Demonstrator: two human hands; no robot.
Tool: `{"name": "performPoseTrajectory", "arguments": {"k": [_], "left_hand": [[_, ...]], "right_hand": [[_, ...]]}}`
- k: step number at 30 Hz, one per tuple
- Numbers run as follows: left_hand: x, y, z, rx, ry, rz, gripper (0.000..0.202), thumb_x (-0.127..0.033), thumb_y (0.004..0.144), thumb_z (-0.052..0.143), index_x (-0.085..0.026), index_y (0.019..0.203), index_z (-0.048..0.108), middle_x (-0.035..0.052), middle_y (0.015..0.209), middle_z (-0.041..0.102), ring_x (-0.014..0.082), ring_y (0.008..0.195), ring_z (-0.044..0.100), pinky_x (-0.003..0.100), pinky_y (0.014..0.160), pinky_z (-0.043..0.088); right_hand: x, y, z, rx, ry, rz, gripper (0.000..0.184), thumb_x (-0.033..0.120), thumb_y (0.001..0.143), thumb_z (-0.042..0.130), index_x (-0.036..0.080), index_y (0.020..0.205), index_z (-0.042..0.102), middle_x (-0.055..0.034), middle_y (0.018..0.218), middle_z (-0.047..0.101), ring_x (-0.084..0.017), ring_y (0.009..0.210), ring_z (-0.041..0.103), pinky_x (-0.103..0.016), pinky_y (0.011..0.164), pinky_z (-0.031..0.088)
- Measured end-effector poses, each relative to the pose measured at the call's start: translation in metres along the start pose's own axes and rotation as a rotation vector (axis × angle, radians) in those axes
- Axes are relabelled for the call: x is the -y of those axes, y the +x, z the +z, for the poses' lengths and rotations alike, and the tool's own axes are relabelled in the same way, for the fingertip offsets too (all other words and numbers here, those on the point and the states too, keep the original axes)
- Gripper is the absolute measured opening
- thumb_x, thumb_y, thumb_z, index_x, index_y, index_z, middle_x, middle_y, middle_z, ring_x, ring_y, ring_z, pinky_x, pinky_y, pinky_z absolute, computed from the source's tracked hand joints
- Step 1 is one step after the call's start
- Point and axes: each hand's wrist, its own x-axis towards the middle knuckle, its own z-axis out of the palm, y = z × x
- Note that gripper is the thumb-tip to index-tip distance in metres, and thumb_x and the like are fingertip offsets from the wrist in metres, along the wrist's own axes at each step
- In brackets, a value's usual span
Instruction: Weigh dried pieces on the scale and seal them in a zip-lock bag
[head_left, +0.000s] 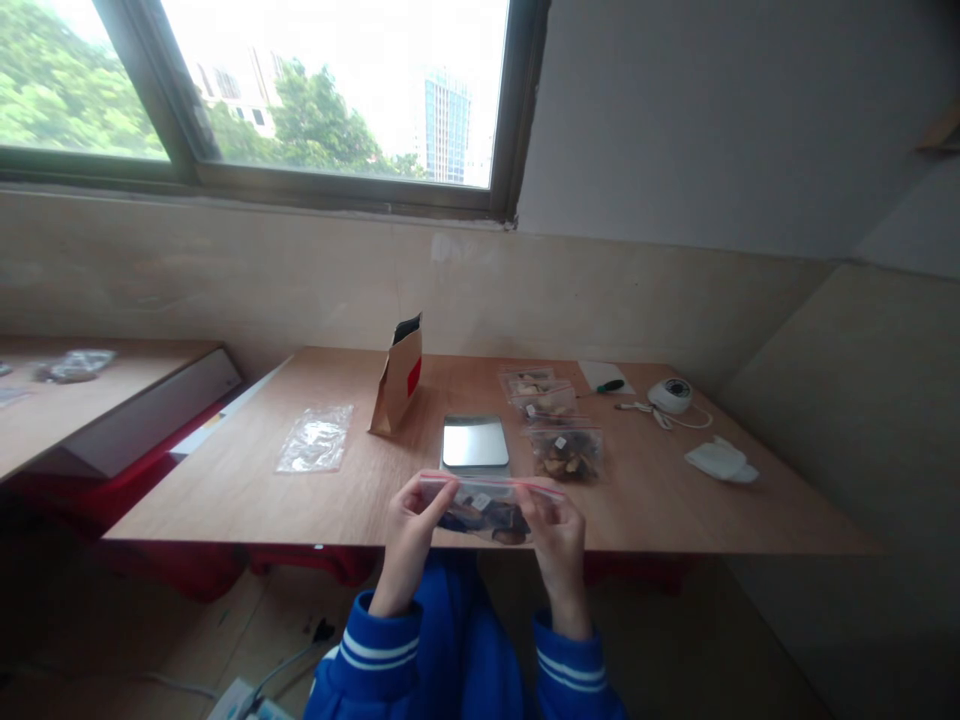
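Between my two hands hangs a clear zip bag (pixel 480 513) with a red seal strip, dark brown pieces and a small white label inside. My left hand (pixel 415 512) pinches its top edge at the left end. At the other end, my right hand (pixel 551 520) is closed on the same strip. Just beyond the bag lies a small scale (pixel 475 441) with a shiny square plate. A similar filled zip bag (pixel 568 455) rests to the right of the scale, and more filled zip bags (pixel 545 402) lie behind it.
A brown paper pouch (pixel 397 380) stands open-topped behind the scale's left. Clear plastic packaging (pixel 315 438) lies further left. On the right are a screwdriver (pixel 609 387) on white paper, a white dome camera (pixel 669 395) with its cable, and a crumpled white cloth or tissue (pixel 721 460).
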Motion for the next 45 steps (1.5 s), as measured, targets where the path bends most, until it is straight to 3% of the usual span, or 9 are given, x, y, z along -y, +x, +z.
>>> {"name": "performPoseTrajectory", "arguments": {"k": [6,12,15,17,23,33,37,42,45], "left_hand": [[0.004,0.005,0.002,0.024,-0.036,-0.007,0.022,-0.038,0.075,0.071,-0.016,0.078,0.067,0.0012,0.073,0.065,0.0157,0.073,0.061,0.024,0.066,0.048],[0.005,0.010,-0.011,0.181,-0.085,-0.067,0.020,-0.035,0.077,0.069,-0.017,0.085,0.068,0.0040,0.089,0.066,0.0171,0.085,0.061,0.025,0.075,0.048],[0.002,0.009,-0.015,0.222,-0.086,-0.076,0.022,-0.035,0.078,0.069,-0.018,0.093,0.069,0.0047,0.095,0.067,0.0193,0.091,0.063,0.027,0.079,0.050],[-0.002,0.008,-0.015,0.268,-0.082,-0.103,0.024,-0.034,0.077,0.070,-0.019,0.095,0.068,0.0047,0.094,0.069,0.0205,0.090,0.065,0.029,0.079,0.052],[-0.011,0.008,-0.012,0.239,0.027,-0.091,0.020,-0.034,0.073,0.073,-0.016,0.081,0.071,0.0054,0.079,0.069,0.0207,0.077,0.067,0.029,0.071,0.054],[-0.013,0.003,-0.006,0.098,0.063,0.063,0.016,-0.031,0.075,0.073,-0.016,0.074,0.069,0.0010,0.073,0.064,0.0163,0.072,0.065,0.023,0.065,0.053],[-0.013,0.004,-0.006,0.145,0.073,0.025,0.018,-0.033,0.076,0.071,-0.015,0.078,0.068,0.0003,0.074,0.065,0.0152,0.070,0.066,0.022,0.064,0.053],[-0.016,0.003,-0.006,0.234,0.106,-0.050,0.027,-0.035,0.076,0.071,-0.014,0.092,0.070,0.0053,0.085,0.072,0.0205,0.079,0.069,0.029,0.071,0.057],[-0.019,0.001,-0.003,0.214,0.153,0.001,0.024,-0.036,0.078,0.068,-0.013,0.085,0.071,0.0046,0.078,0.071,0.0195,0.073,0.069,0.027,0.067,0.057]], "right_hand": [[-0.004,0.006,0.004,-0.002,0.106,0.057,0.022,0.040,0.075,0.071,0.018,0.076,0.070,-0.0053,0.076,0.073,-0.021,0.073,0.068,-0.032,0.070,0.054],[0.005,0.024,0.005,0.290,0.326,0.220,0.029,0.046,0.070,0.075,0.019,0.080,0.071,-0.0086,0.086,0.076,-0.025,0.081,0.071,-0.040,0.076,0.057],[0.007,0.027,0.004,0.445,0.335,0.259,0.037,0.045,0.070,0.076,0.020,0.097,0.072,-0.0087,0.095,0.076,-0.024,0.086,0.071,-0.040,0.083,0.055],[0.006,0.027,0.004,0.483,0.304,0.277,0.036,0.044,0.069,0.076,0.020,0.096,0.073,-0.0091,0.098,0.075,-0.024,0.088,0.071,-0.039,0.084,0.055],[0.003,0.023,0.008,0.438,0.245,0.276,0.026,0.042,0.070,0.076,0.018,0.080,0.074,-0.0083,0.086,0.077,-0.026,0.083,0.072,-0.039,0.080,0.055],[0.015,0.016,0.016,0.283,0.135,0.037,0.015,0.035,0.075,0.072,0.020,0.076,0.074,-0.0041,0.080,0.075,-0.020,0.078,0.069,-0.030,0.072,0.056],[0.013,0.018,0.014,0.318,0.166,0.094,0.021,0.039,0.075,0.073,0.018,0.074,0.073,-0.0043,0.073,0.074,-0.019,0.072,0.069,-0.027,0.068,0.056],[0.004,0.018,0.008,0.385,0.263,0.225,0.032,0.040,0.073,0.076,0.021,0.098,0.074,-0.0051,0.085,0.076,-0.020,0.078,0.071,-0.029,0.072,0.057],[0.001,0.016,0.005,0.445,0.265,0.234,0.023,0.038,0.075,0.074,0.021,0.091,0.075,-0.0052,0.088,0.076,-0.020,0.081,0.071,-0.029,0.074,0.057]]}}
